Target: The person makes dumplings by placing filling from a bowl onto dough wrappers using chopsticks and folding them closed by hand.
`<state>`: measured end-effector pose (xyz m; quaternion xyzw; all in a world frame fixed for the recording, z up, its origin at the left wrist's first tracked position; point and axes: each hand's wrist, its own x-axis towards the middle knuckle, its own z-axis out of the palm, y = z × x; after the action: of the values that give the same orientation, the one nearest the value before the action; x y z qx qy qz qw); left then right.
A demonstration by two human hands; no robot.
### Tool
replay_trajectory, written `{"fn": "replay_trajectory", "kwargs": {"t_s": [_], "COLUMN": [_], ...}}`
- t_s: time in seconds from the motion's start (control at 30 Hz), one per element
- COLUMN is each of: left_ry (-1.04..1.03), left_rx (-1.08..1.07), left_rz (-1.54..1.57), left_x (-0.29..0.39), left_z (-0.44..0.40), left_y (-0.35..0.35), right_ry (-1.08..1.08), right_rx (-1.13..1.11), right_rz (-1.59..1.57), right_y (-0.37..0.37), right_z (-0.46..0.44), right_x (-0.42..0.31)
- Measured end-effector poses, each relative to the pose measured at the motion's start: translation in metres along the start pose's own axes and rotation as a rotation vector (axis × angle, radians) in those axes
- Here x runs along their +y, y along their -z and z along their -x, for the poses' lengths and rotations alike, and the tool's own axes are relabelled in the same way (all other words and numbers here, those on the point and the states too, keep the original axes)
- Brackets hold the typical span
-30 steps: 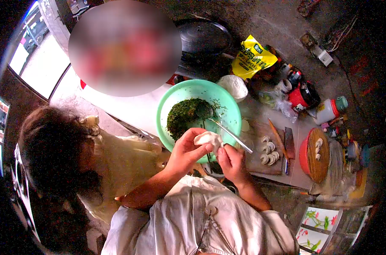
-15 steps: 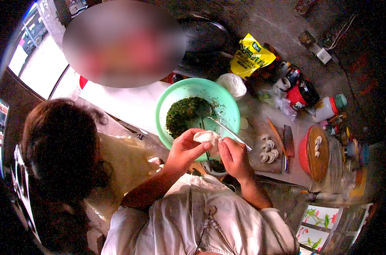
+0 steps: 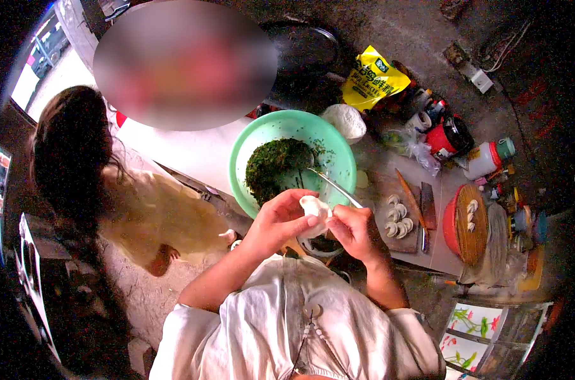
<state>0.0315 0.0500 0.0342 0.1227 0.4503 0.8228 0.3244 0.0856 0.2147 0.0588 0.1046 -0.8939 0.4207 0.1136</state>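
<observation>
In front of my chest, my left hand (image 3: 282, 221) holds a white dumpling (image 3: 315, 217) between thumb and fingers. The fingertips of my right hand (image 3: 358, 232) pinch the dumpling's right edge. Just beyond my hands stands a mint-green bowl (image 3: 339, 149). Dark green chopped filling (image 3: 271, 166) lies in its left part, and a metal spoon (image 3: 337, 183) leans out over the near right rim. To the right, several shaped dumplings (image 3: 398, 218) sit on a board, beside a wooden rolling pin (image 3: 411, 194) and a dark cleaver-like blade (image 3: 428, 206).
A person in a pale yellow garment (image 3: 164, 212) stands at my left. Behind the bowl are a white container (image 3: 344, 123) and a yellow packet (image 3: 376, 79). Jars and bottles (image 3: 484, 159) line the back right. A round wooden lid (image 3: 474, 244) carries more dumplings.
The dumpling has turned more upright between my fingers, and both hands still hold it. The person at my left has shifted up and away, with an arm now showing.
</observation>
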Motion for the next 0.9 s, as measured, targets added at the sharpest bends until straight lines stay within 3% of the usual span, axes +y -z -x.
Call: {"fn": "replay_trajectory", "kwargs": {"t_s": [0.4, 0.57, 0.67, 0.9], "left_ry": [0.036, 0.066, 0.075, 0.099], "left_rx": [-0.058, -0.095, -0.108, -0.110], "left_rz": [-0.082, -0.120, -0.123, -0.166], "left_x": [0.002, 0.004, 0.003, 0.006], "left_z": [0.004, 0.006, 0.008, 0.011], "left_y": [0.009, 0.011, 0.011, 0.012], "right_ry": [0.014, -0.016, 0.052, 0.021], "right_rx": [-0.021, -0.182, -0.046, -0.146], "right_rz": [0.052, 0.070, 0.069, 0.139], "right_y": [-0.003, 0.009, -0.003, 0.004], "right_z": [-0.001, 0.000, -0.004, -0.001], "right_x": [-0.003, -0.005, -0.006, -0.013]}}
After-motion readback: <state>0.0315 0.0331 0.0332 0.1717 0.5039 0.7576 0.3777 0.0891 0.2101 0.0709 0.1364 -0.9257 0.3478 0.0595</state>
